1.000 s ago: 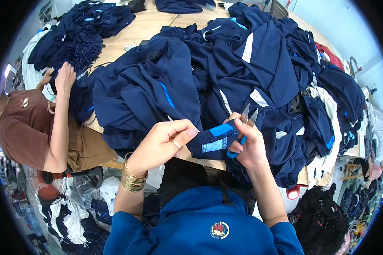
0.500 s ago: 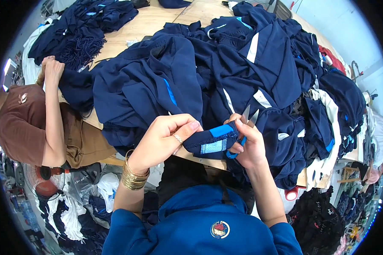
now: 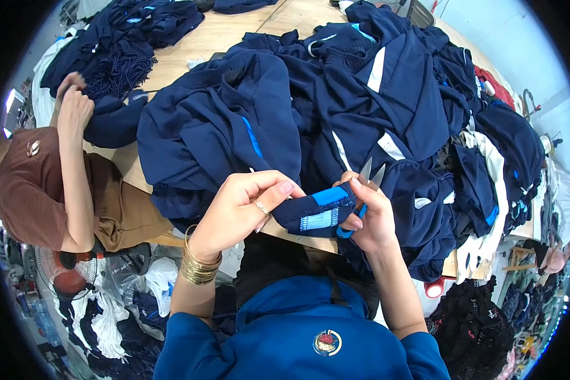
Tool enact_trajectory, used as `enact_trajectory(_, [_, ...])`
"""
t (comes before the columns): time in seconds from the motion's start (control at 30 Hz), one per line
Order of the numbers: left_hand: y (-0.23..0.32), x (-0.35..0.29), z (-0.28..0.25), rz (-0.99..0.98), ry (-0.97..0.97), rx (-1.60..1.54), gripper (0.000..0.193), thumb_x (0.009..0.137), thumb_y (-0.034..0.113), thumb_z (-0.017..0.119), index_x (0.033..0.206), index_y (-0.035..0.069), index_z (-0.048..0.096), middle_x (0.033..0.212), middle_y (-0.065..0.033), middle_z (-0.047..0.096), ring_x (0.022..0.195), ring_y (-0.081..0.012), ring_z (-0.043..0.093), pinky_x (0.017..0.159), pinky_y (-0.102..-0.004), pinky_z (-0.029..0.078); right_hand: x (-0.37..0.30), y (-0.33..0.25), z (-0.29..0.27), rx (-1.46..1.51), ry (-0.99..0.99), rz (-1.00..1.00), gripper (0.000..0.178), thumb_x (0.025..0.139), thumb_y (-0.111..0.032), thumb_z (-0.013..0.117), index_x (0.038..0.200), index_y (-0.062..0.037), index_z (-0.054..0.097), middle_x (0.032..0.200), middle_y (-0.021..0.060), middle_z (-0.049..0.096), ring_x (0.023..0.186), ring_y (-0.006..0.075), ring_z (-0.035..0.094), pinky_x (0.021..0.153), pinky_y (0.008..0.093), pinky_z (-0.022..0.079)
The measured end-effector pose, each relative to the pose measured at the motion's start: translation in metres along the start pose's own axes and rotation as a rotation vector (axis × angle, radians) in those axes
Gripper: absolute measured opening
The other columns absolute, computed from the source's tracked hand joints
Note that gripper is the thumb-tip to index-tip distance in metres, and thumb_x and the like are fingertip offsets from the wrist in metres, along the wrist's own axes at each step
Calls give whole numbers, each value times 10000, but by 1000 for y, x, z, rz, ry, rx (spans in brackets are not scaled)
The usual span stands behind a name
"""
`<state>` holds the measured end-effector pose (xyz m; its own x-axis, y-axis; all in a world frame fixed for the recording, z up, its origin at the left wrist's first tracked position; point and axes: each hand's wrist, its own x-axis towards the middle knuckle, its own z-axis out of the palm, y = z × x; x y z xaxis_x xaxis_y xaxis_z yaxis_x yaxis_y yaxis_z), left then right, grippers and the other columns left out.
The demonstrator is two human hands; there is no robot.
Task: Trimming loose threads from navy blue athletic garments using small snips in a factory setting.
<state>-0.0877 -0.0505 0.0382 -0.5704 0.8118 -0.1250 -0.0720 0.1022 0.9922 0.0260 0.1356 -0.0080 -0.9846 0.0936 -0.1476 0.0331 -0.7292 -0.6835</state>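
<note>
Between my hands, over the table's near edge, is a small navy fabric piece (image 3: 291, 214) with a bright blue band and a light blue patch. My left hand (image 3: 247, 201) pinches its left end between thumb and fingers. At the other end, my right hand (image 3: 372, 212) grips the piece with thumb and forefinger and also holds scissors (image 3: 372, 175) with blue handles. The blades point up and away, a little apart, and no cloth shows between them. Beyond my hands lies a heap of navy garments (image 3: 228, 120) with blue and white strips.
At the left, a co-worker in a brown shirt (image 3: 35, 183) handles navy cloth (image 3: 114, 123). More navy garments (image 3: 126, 38) lie at the far left of the wooden table (image 3: 234, 28). A fan (image 3: 66, 269) stands below left; a dark heap (image 3: 475, 329) lies below right.
My hands and the fabric piece have barely moved. The co-worker's hands have shifted, one now blurred, and the navy cloth by them has dropped into a different shape.
</note>
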Motion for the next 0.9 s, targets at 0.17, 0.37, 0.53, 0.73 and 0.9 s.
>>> enact_trajectory(0.17, [-3,2,5,37,3,71,155,860,145,592,899,4,643,599,44,510,512,-1,389,458,-170,302,1,-3,8,-74,85,28,233,876,-269,517,853,-40,553,603,7,524,408,38,357,387,189,246])
enact_trajectory(0.37, [-8,6,7,34,-5,193,103,840,86,608,880,-4,638,691,43,551,592,8,423,509,-149,333,-2,-16,23,-666,-3,45,191,741,-179,708,811,-21,627,711,-2,599,631,59,519,578,186,398])
enact_trajectory(0.53, [3,7,3,52,-15,306,138,853,142,593,838,9,625,595,33,510,523,-19,384,470,-196,311,-3,-19,18,-498,130,66,174,748,-196,701,751,-52,603,614,-37,522,508,10,397,441,161,267])
enact_trajectory(0.73, [-4,8,-9,145,-84,296,127,851,150,593,860,24,589,627,23,526,537,-36,439,480,-193,341,-4,-18,9,-260,116,60,195,731,-175,715,808,-40,597,627,-32,494,486,10,379,408,158,250])
enact_trajectory(0.9, [-8,1,-15,134,-54,68,70,835,69,596,880,16,589,743,-28,561,657,-63,544,579,-205,461,-8,-24,7,-349,34,-20,239,687,-119,726,809,17,574,750,76,554,473,33,402,402,169,286])
